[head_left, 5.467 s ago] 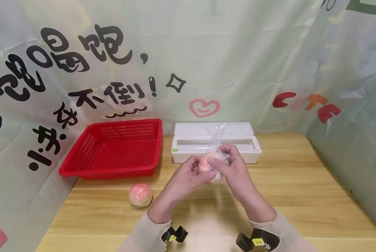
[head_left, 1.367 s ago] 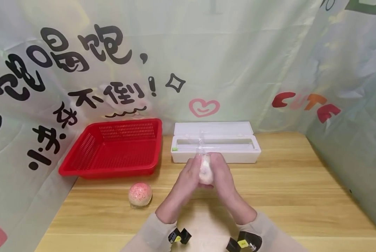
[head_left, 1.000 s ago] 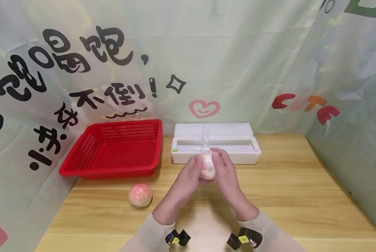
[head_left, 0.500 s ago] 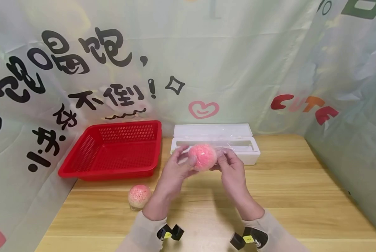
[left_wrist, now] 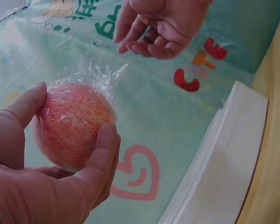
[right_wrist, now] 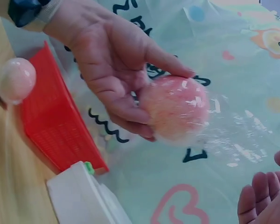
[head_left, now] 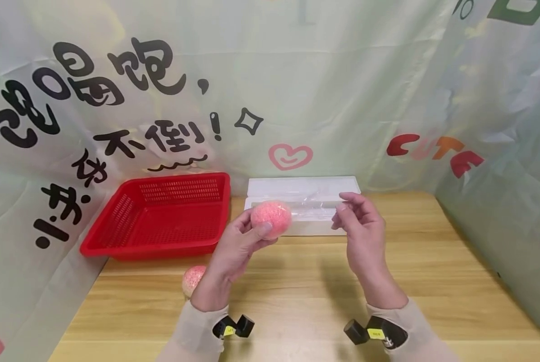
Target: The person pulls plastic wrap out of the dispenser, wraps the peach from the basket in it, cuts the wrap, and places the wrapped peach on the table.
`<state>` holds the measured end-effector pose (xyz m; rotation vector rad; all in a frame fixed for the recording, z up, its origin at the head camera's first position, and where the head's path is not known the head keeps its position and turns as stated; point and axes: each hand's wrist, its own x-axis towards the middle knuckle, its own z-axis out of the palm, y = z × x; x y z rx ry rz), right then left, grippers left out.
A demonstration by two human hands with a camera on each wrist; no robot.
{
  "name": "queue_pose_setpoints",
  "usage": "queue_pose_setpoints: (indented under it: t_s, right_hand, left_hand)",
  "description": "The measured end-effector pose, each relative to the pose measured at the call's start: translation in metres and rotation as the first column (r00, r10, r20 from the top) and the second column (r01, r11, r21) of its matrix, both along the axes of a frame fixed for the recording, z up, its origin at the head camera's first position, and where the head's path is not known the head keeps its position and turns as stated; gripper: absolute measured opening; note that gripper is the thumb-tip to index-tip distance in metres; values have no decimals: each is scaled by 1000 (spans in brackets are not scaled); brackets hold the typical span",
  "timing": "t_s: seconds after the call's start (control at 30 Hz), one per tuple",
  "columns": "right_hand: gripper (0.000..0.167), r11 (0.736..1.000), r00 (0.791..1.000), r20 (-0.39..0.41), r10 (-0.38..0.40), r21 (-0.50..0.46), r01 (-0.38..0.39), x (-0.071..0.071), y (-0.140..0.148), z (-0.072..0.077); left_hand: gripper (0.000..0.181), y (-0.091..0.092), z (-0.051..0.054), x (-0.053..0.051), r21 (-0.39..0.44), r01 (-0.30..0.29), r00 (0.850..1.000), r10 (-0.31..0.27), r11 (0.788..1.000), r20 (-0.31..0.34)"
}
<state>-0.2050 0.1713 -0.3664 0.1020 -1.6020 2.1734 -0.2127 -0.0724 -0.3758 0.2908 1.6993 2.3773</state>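
Note:
My left hand [head_left: 234,249] grips a pink, speckled peach [head_left: 273,218] wrapped in clear cling film, thumb on one side and fingers on the other. In the right wrist view a loose tail of cling film [right_wrist: 235,135] sticks out from the peach towards my right hand. The right hand [head_left: 365,236] is raised apart from it, with fingers loosely bent and nothing between them. A second wrapped peach [head_left: 193,280] lies on the table, partly hidden behind my left wrist. Behind the hands stands a white cling film dispenser [head_left: 312,229] with its lid raised.
A red plastic basket [head_left: 154,250] stands at the back left of the wooden table [head_left: 433,281]. Printed cloth [head_left: 342,100] hangs close behind and along both sides. The dispenser sits against the back cloth, right of the basket.
Both hands held the peach earlier, pressing and turning it. Now the right hand has let go and moved right, while the left has carried the peach slightly left.

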Motion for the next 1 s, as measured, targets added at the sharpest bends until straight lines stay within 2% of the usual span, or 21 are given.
queue_pose_setpoints:
  t_s: [0.1, 0.2, 0.3, 0.37, 0.43, 0.5, 0.53, 0.6, 0.63, 0.7, 0.77, 0.8, 0.87, 0.93, 0.97, 1.0]
  right_hand:
    - [23, 997, 999, -32, -36, 62, 38, -2, 2, 1]
    - [17, 992, 998, -48, -43, 118, 49, -3, 3, 0]
    - [7, 976, 988, -145, -54, 202, 83, -5, 7, -4]
    - [6, 955, 965, -261, -37, 274, 110, -6, 11, -6]
    - [9, 934, 927, -372, 37, 342, 101, -8, 16, -9]
    - [13, 912, 895, -421, 145, 407, 44, -8, 21, -10]
    - [13, 901, 891, -413, 187, 434, 12, -7, 23, -10]
    - [13, 882, 906, -349, 239, 468, -53, -6, 27, -8]
    - [13, 874, 923, -300, 241, 480, -72, -5, 28, -7]
    - [15, 867, 967, -171, 189, 492, -83, -3, 29, -4]
    - [24, 858, 994, -26, 110, 507, -82, -1, 29, 0]
    - [29, 850, 996, 49, 78, 518, -92, 0, 29, 2]
    - [36, 831, 983, 181, 42, 540, -135, 1, 28, 5]
    - [35, 811, 964, 261, 43, 555, -186, 0, 26, 6]
    - [34, 811, 955, 293, 51, 546, -210, 0, 26, 6]
    - [32, 821, 949, 310, 64, 524, -227, -1, 25, 6]
  left_hand:
    - [56, 0, 1, 0, -29, -1, 1000, 1, 1000, -15]
    - [56, -2, 1, 0, -45, 9, 1000, -10, 999, -22]
    - [54, -8, 2, 1, -38, 15, 999, -16, 999, -28]
    - [51, -13, 4, 1, -34, 12, 999, -13, 999, -38]
    - [51, -17, 6, 2, -30, 5, 999, -7, 1000, -53]
    - [54, -21, 9, 2, -45, -6, 997, 2, 999, -80]
    - [57, -22, 10, 2, -56, -16, 996, 11, 998, -91]
    - [65, -24, 12, 3, -79, -19, 993, 10, 997, -116]
    - [69, -24, 13, 3, -92, -17, 992, 6, 996, -127]
    - [77, -23, 14, 3, -122, -8, 990, -10, 992, -141]
    - [81, -22, 15, 3, -143, 7, 988, -29, 990, -153]
    - [83, -22, 15, 3, -156, 11, 986, -36, 988, -160]
    - [84, -21, 14, 3, -186, 15, 984, -47, 983, -170]
    - [85, -21, 13, 4, -219, 17, 982, -58, 975, -179]
    - [85, -21, 13, 4, -246, 17, 981, -64, 969, -184]
    - [85, -21, 13, 4, -274, 18, 979, -72, 962, -189]
